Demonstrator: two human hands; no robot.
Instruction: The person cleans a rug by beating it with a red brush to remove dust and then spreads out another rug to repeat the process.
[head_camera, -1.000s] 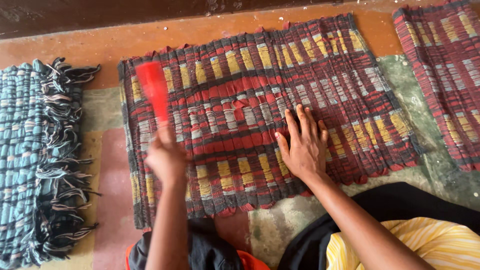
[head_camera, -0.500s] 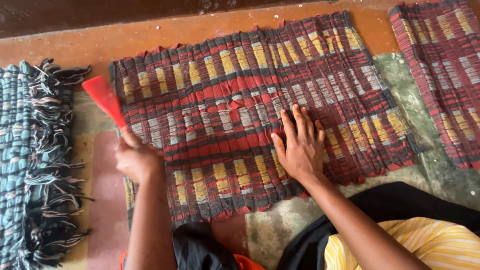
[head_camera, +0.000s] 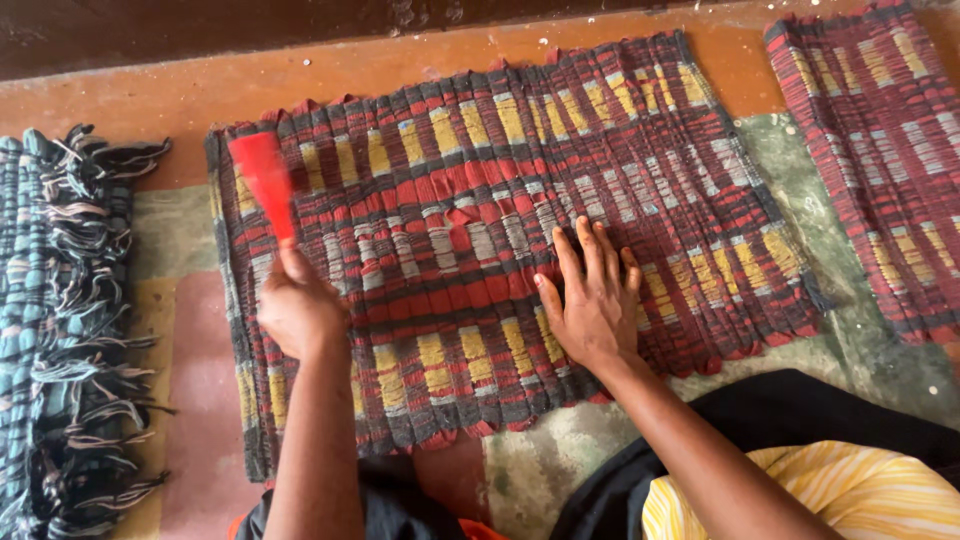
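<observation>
Red, grey and yellow woven rag mat (head_camera: 600, 160) lies flat on the painted floor (head_camera: 200, 95), spread wide toward the far edge of the floor by the dark wall base. Right hand (head_camera: 592, 300) sits palm-down on the mat's near-centre, fingers (head_camera: 590, 255) spread wide and flat, holding nothing; judging by the pose, it's pinning the weave so it doesn't shift or ripple. Right forearm comes in low from the near right, wrist roughly level with the mat. Left hand (head_camera: 298, 305) is over the mat's left end, fingers wrapped closed around the handle of a flat red plastic paddle-like tool (head_camera: 262, 180); the blade points up and away from the person, slightly motion-blurred, above the mat's far-left corner. Can't tell if the blade touches the fabric. Left forearm runs nearly straight up from the near edge, wrist cocked back. Blue, black and white woven mat with loose fringe (head_camera: 60, 330) lies well apart at the left edge of the floor. Second red-striped woven mat (head_camera: 880, 150) is at the far right, just beside the first, not overlapping. Person's black cloth and yellow striped garment (head_camera: 860, 500) at the near right.
</observation>
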